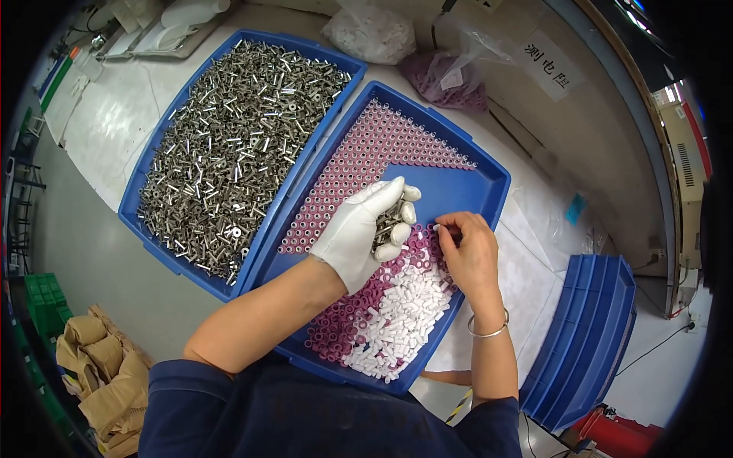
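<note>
My left hand (365,225), in a white glove, curls palm-up around a handful of small metal pins (388,227). It is over the middle of a blue tray (443,187). My bare right hand (469,252) pinches thumb against fingers above the tray's right side, where a tiny white piece seems to show at the fingertips. Below both hands lie a heap of white cylindrical sleeves (408,313) and loose purple rings (336,328). Toward the tray's far and left sides, pink-purple pieces with metal centres (366,145) stand upright in close rows.
Left of this tray, a second blue tray (263,221) is heaped with metal pins (237,137). Behind stand a bag of white parts (374,34) and a bag of purple parts (443,80). Stacked blue trays (580,336) stand at right; brown paper sacks (107,374) lie lower left.
</note>
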Demonstrator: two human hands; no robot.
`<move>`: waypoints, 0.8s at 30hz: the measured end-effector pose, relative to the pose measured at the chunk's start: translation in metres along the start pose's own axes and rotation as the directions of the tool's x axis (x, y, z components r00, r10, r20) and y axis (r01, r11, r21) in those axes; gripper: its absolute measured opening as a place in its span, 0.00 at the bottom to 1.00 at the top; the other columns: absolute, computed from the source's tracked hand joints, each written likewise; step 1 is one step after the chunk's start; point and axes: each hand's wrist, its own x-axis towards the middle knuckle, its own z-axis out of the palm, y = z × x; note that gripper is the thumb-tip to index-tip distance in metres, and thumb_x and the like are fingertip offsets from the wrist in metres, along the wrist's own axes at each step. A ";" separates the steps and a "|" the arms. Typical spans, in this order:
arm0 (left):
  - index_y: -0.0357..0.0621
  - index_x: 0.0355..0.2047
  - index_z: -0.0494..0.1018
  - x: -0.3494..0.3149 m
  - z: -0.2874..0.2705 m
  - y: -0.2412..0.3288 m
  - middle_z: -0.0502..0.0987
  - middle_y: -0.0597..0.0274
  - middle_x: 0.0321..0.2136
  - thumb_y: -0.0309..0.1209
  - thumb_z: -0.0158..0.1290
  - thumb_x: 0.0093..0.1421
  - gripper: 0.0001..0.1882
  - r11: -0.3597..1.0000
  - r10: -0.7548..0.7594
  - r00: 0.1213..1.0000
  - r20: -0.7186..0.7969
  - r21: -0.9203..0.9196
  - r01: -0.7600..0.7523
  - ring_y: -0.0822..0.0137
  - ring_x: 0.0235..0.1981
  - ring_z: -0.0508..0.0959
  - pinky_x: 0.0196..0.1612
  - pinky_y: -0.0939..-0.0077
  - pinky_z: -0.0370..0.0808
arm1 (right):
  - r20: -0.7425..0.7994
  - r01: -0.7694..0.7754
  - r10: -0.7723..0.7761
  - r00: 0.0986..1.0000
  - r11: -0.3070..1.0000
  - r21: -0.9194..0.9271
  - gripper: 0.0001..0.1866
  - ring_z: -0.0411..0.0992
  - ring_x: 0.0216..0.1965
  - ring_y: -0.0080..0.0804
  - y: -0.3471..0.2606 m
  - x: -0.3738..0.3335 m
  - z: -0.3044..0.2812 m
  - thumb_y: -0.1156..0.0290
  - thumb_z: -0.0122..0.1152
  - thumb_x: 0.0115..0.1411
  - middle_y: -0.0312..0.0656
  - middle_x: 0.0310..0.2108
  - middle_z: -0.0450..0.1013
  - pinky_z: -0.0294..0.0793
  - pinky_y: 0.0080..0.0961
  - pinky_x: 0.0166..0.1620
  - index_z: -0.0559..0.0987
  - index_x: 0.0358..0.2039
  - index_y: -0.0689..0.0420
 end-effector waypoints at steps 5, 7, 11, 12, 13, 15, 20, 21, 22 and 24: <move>0.42 0.44 0.74 -0.002 0.009 0.000 0.75 0.67 0.27 0.36 0.44 0.73 0.13 0.999 0.004 0.998 -0.059 -0.038 -0.006 0.82 0.20 0.70 0.14 0.90 0.59 | 0.030 0.068 -0.066 0.997 0.995 -0.070 0.04 0.71 0.29 0.34 0.010 0.008 0.009 0.78 0.64 0.54 0.41 0.28 0.77 0.72 0.27 0.36 0.82 0.32 0.62; 0.42 0.44 0.74 -0.003 0.009 0.000 0.75 0.67 0.27 0.36 0.44 0.73 0.13 0.998 0.007 0.997 -0.078 -0.054 -0.011 0.82 0.19 0.70 0.14 0.90 0.59 | 0.040 0.088 -0.085 0.996 0.993 -0.082 0.04 0.71 0.29 0.34 0.010 0.010 0.010 0.78 0.64 0.54 0.41 0.28 0.77 0.73 0.27 0.36 0.82 0.32 0.62; 0.40 0.47 0.73 -0.003 0.008 0.000 0.76 0.64 0.30 0.34 0.41 0.74 0.13 1.000 0.001 0.998 -0.065 0.007 -0.001 0.81 0.20 0.70 0.14 0.91 0.58 | 0.062 0.058 -0.053 0.997 0.995 -0.083 0.04 0.71 0.28 0.33 0.007 0.012 0.012 0.78 0.64 0.54 0.41 0.28 0.77 0.72 0.25 0.35 0.82 0.31 0.62; 0.40 0.47 0.73 -0.004 0.008 0.000 0.76 0.64 0.30 0.34 0.41 0.74 0.13 1.000 0.003 0.998 -0.064 0.008 -0.003 0.81 0.20 0.70 0.14 0.91 0.58 | 0.061 0.060 -0.055 0.997 0.995 -0.083 0.04 0.71 0.28 0.33 0.006 0.012 0.012 0.78 0.64 0.54 0.41 0.28 0.77 0.72 0.25 0.35 0.82 0.31 0.62; 0.40 0.47 0.73 -0.004 0.008 0.000 0.76 0.63 0.30 0.34 0.41 0.74 0.14 1.000 0.000 0.998 -0.056 0.018 0.001 0.81 0.19 0.70 0.14 0.91 0.58 | 0.075 0.016 -0.011 0.997 0.998 -0.061 0.04 0.72 0.28 0.32 0.004 0.013 0.011 0.78 0.63 0.54 0.41 0.28 0.78 0.73 0.25 0.36 0.81 0.31 0.62; 0.39 0.47 0.72 -0.004 0.009 0.000 0.76 0.63 0.30 0.35 0.40 0.74 0.14 0.999 -0.008 0.999 -0.038 0.040 0.010 0.81 0.19 0.70 0.14 0.91 0.59 | 0.104 -0.075 0.077 0.992 0.997 -0.021 0.04 0.72 0.29 0.32 -0.001 0.013 0.007 0.78 0.63 0.55 0.41 0.29 0.78 0.73 0.25 0.37 0.81 0.32 0.61; 0.41 0.45 0.73 -0.004 0.004 -0.002 0.76 0.64 0.28 0.36 0.42 0.74 0.14 1.000 -0.021 0.999 -0.026 0.015 0.021 0.80 0.18 0.69 0.13 0.89 0.57 | -0.002 -0.151 0.160 0.987 0.933 0.327 0.04 0.74 0.30 0.28 -0.024 0.008 -0.003 0.80 0.63 0.55 0.41 0.29 0.78 0.74 0.20 0.38 0.81 0.33 0.62; 0.41 0.44 0.74 -0.005 0.004 -0.002 0.76 0.64 0.27 0.36 0.42 0.73 0.14 1.000 -0.025 0.999 -0.024 0.003 0.025 0.80 0.18 0.68 0.13 0.89 0.57 | -0.038 -0.149 0.183 0.982 0.890 0.430 0.04 0.74 0.30 0.26 -0.028 0.006 -0.005 0.81 0.63 0.55 0.40 0.29 0.78 0.74 0.19 0.38 0.80 0.33 0.62; 0.41 0.44 0.74 -0.005 0.005 -0.002 0.76 0.64 0.27 0.36 0.42 0.73 0.14 1.000 -0.028 0.999 -0.019 0.006 0.028 0.80 0.18 0.68 0.13 0.89 0.57 | -0.043 -0.150 0.186 0.982 0.891 0.429 0.04 0.74 0.30 0.26 -0.031 0.005 -0.007 0.81 0.63 0.55 0.40 0.29 0.78 0.74 0.19 0.38 0.80 0.33 0.62; 0.41 0.44 0.74 -0.009 0.010 -0.001 0.76 0.64 0.27 0.37 0.42 0.73 0.14 1.000 -0.005 0.999 0.039 -0.014 0.006 0.80 0.18 0.68 0.13 0.89 0.56 | -0.090 -0.095 0.169 0.982 0.837 0.538 0.05 0.74 0.32 0.25 -0.038 0.001 -0.009 0.82 0.63 0.56 0.40 0.30 0.78 0.74 0.18 0.39 0.80 0.34 0.63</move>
